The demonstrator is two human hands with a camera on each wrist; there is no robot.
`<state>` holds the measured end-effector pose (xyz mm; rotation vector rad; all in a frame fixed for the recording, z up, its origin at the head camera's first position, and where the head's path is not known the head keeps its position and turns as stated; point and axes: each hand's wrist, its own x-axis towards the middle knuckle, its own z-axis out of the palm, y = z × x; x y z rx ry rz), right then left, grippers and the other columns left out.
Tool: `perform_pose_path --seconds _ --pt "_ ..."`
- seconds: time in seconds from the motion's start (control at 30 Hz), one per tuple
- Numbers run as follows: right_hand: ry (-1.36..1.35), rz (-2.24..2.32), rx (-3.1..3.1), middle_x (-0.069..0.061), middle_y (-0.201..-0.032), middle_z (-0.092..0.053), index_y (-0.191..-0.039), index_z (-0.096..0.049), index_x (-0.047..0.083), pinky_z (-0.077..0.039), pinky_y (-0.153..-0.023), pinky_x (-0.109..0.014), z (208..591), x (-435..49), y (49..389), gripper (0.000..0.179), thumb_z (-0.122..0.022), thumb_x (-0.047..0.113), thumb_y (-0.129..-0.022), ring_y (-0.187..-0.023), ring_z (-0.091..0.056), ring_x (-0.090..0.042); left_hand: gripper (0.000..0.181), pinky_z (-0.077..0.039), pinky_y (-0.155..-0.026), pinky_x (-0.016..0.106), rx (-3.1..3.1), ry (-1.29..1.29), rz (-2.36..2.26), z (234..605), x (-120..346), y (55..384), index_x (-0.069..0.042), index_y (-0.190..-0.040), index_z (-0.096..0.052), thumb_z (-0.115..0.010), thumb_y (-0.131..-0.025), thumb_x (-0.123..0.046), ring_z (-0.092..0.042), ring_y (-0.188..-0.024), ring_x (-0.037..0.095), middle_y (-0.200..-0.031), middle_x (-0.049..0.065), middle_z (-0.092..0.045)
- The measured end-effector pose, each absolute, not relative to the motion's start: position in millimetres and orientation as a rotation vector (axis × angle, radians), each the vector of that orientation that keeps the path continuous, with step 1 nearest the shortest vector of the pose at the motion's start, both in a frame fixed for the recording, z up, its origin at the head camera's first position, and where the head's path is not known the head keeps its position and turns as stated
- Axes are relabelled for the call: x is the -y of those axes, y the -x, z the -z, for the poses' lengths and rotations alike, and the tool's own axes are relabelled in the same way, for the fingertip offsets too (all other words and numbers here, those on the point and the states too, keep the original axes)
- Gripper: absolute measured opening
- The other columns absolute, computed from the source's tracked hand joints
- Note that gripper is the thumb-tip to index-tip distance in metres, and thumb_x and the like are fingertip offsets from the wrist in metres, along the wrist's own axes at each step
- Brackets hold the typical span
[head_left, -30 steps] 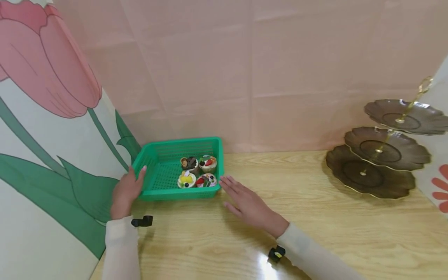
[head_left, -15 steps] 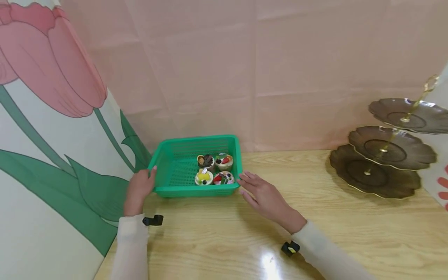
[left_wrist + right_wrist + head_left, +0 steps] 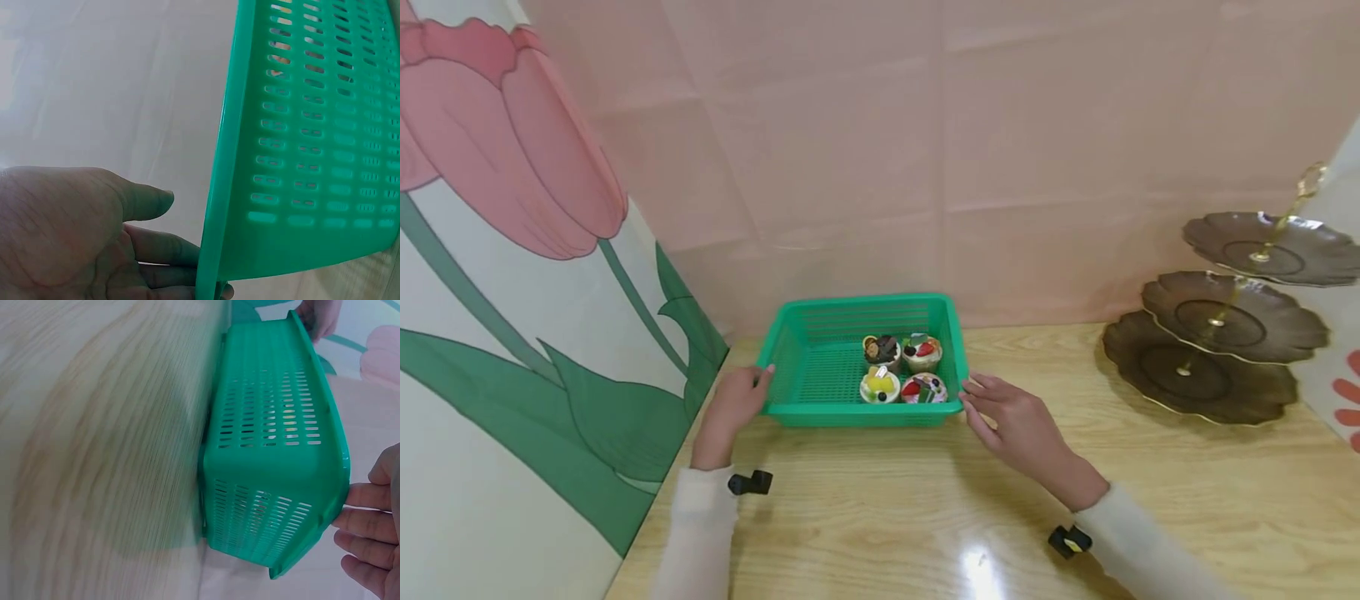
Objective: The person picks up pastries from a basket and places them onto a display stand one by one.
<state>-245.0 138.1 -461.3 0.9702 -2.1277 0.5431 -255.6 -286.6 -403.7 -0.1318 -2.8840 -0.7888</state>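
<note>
Pink cloth (image 3: 850,167) backs the desk (image 3: 865,500). The left hand (image 3: 732,408) sets loosely extended fingers against the left rim of a green basket (image 3: 861,412), thumb apart, though partly hidden fingertips make its hold hard to judge. Near the desk's back edge, the basket carries four cupcakes (image 3: 891,381) rightward; the right hand (image 3: 1024,429) touches its near right corner with nearly straight fingers. A tiered stand (image 3: 1255,321) occupies the desk's back right. Positioning the basket seems the step in hand; the next move likely calls for even contact at both ends.
</note>
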Motion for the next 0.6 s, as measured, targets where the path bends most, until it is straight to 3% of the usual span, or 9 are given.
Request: perform_pose_path --seconds 0.07,0.17,0.27,0.37,0.5,0.6 --pt "-0.963 -0.536 2.111 -0.017 -0.102 -0.076 -0.1 -0.081 -0.002 -0.058 -0.08 -0.053 460.8 -145.6 244.3 0.022 -0.074 0.012 -0.084 -0.104 -0.072 -0.035 0.045 -0.039 -0.055 0.033 2.878 0.143 0.822 404.5 278.9 255.5 -0.011 -0.067 -0.048 -0.044 -0.11 -0.025 -0.042 -0.054 0.018 -0.059 0.002 -0.04" --pt "-0.944 -0.526 2.098 -0.017 -0.099 -0.077 -0.097 -0.081 -0.002 -0.059 -0.076 -0.053 459.9 -147.3 243.7 0.021 -0.072 0.013 -0.085 -0.1 -0.073 -0.035 0.044 -0.047 -0.059 0.038 2.884 0.156 0.83 405.4 277.3 254.9 -0.002 -0.076 -0.06 -0.044 -0.11 -0.025 -0.054 -0.06 0.026 -0.065 0.011 -0.053" --pt "-0.92 -0.514 2.1 -0.017 -0.097 -0.077 -0.095 -0.082 -0.002 -0.059 -0.073 -0.053 459.3 -143.4 242.8 0.023 -0.069 0.016 -0.087 -0.098 -0.073 -0.035 0.045 -0.055 -0.08 0.05 2.897 0.165 0.816 407.4 281.1 254.1 0.012 -0.109 -0.068 -0.044 -0.11 -0.026 -0.068 -0.09 0.042 -0.1 0.03 -0.068" --pt "-0.892 -0.501 2.106 -0.018 -0.098 -0.077 -0.094 -0.082 -0.002 -0.059 -0.071 -0.053 459.0 -139.6 241.7 0.024 -0.068 0.017 -0.086 -0.097 -0.074 -0.036 0.053 -0.048 -0.1 0.058 2.905 0.19 0.817 409.8 285.1 254.7 0.02 -0.134 -0.052 -0.043 -0.111 -0.027 -0.055 -0.124 0.05 -0.135 0.038 -0.054" --pt "-0.845 -0.514 2.1 -0.019 -0.099 -0.076 -0.092 -0.081 -0.002 -0.059 -0.069 -0.054 458.7 -136.4 239.9 0.024 -0.068 0.016 -0.085 -0.093 -0.074 -0.037 0.057 -0.04 -0.108 0.058 2.921 0.215 0.881 411.3 288.8 255.4 0.02 -0.141 -0.045 -0.043 -0.111 -0.028 -0.043 -0.135 0.05 -0.145 0.039 -0.043" --pt "-0.803 -0.53 2.088 -0.019 -0.098 -0.076 -0.093 -0.081 -0.003 -0.058 -0.063 -0.054 458.4 -134.2 238.0 0.025 -0.068 0.016 -0.085 -0.09 -0.074 -0.037 0.058 -0.039 -0.109 0.057 2.931 0.233 0.919 411.5 291.2 253.7 0.02 -0.141 -0.044 -0.044 -0.11 -0.029 -0.041 -0.137 0.049 -0.147 0.039 -0.04"
